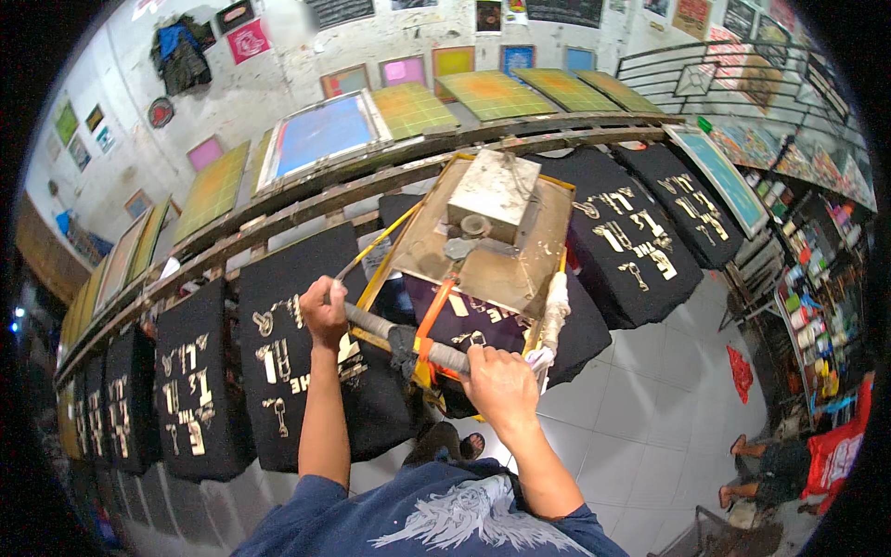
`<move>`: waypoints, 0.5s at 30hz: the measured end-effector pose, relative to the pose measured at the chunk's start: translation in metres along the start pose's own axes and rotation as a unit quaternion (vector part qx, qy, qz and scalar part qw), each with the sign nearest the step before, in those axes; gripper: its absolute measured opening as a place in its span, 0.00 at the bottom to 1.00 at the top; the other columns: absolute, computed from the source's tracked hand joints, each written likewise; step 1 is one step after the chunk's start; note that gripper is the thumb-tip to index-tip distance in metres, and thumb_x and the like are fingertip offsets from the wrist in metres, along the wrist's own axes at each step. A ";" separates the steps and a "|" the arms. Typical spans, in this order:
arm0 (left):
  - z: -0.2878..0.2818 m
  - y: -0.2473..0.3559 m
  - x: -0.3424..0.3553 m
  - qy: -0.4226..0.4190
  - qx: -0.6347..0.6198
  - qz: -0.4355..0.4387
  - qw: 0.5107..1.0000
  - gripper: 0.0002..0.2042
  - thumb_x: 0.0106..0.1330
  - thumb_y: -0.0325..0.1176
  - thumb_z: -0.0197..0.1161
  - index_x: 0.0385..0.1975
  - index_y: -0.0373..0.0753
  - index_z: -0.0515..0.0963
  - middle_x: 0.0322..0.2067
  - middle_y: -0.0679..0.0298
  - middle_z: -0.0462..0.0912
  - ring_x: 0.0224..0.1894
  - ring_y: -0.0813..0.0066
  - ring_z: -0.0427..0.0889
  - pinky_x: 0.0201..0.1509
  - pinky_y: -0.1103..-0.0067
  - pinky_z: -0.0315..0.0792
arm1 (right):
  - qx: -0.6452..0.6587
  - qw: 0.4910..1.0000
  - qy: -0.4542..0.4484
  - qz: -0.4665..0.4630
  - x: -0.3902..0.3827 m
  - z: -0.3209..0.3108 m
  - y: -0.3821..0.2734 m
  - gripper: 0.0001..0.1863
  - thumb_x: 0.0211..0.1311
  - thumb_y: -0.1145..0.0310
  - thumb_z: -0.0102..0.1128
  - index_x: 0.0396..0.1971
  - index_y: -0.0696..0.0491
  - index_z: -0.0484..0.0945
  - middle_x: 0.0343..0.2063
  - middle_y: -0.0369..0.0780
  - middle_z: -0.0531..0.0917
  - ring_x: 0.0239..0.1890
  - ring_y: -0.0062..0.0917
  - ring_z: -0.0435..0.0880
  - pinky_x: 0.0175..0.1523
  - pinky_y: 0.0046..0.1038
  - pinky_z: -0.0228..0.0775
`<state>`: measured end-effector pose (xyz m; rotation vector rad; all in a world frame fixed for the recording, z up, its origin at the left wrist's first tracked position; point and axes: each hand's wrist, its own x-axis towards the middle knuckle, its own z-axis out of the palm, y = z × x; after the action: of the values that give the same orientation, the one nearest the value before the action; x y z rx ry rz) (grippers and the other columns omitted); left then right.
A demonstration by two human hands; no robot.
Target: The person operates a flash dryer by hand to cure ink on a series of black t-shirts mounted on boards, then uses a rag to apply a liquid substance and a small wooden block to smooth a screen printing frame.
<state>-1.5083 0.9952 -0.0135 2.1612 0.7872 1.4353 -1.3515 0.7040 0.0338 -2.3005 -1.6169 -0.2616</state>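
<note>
A wrapped grey handlebar (369,322) runs across in front of me, with orange and black bindings near its middle. Around its left end my left hand (323,308) is closed, beside a thin yellow rod. My right hand (499,382) grips the right end. The bar belongs to a flat metal heating unit (520,278) in a yellow frame, which looks like a flash dryer. On top of it sits a dirty white metal box (489,197). Beneath the unit lies a black T-shirt (580,320) with a pale print, partly hidden by the panel.
Black printed shirts (311,255) lie along the curved row of boards on both sides. Behind them runs a wooden rail (325,167) with screen frames (325,135). Shelves of containers (812,320) stand at right. A person in a red shirt (831,455) is at lower right.
</note>
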 end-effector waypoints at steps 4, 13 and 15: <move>0.004 0.000 0.002 0.015 -0.007 0.028 0.999 0.15 0.70 0.34 0.57 0.21 0.33 0.76 0.18 0.61 0.77 0.22 0.73 0.75 0.30 0.73 0.68 | 0.010 1.000 -0.009 0.022 -0.002 0.003 -0.001 0.18 0.50 0.59 0.77 0.31 0.52 0.76 0.25 0.40 0.84 0.32 0.35 0.87 0.39 0.38 0.78; 0.005 0.000 0.000 0.006 -0.052 0.001 0.999 0.16 0.71 0.36 0.58 0.21 0.35 0.73 0.19 0.67 0.73 0.24 0.79 0.70 0.29 0.77 0.64 | 0.010 1.000 -0.003 0.020 -0.003 0.006 0.000 0.18 0.50 0.59 0.77 0.31 0.51 0.76 0.26 0.40 0.84 0.31 0.35 0.87 0.38 0.38 0.78; 0.003 -0.005 -0.002 0.003 -0.050 -0.017 0.999 0.17 0.72 0.38 0.57 0.21 0.35 0.73 0.19 0.67 0.72 0.24 0.80 0.69 0.29 0.77 0.64 | -0.004 1.000 0.019 -0.013 -0.003 0.008 0.002 0.05 0.60 0.67 0.59 0.30 0.51 0.77 0.23 0.39 0.84 0.27 0.31 0.88 0.35 0.34 0.79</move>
<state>-1.5069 0.9969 -0.0192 2.0596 0.7359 1.4333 -1.3507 0.7039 0.0255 -2.2674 -1.6314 -0.3181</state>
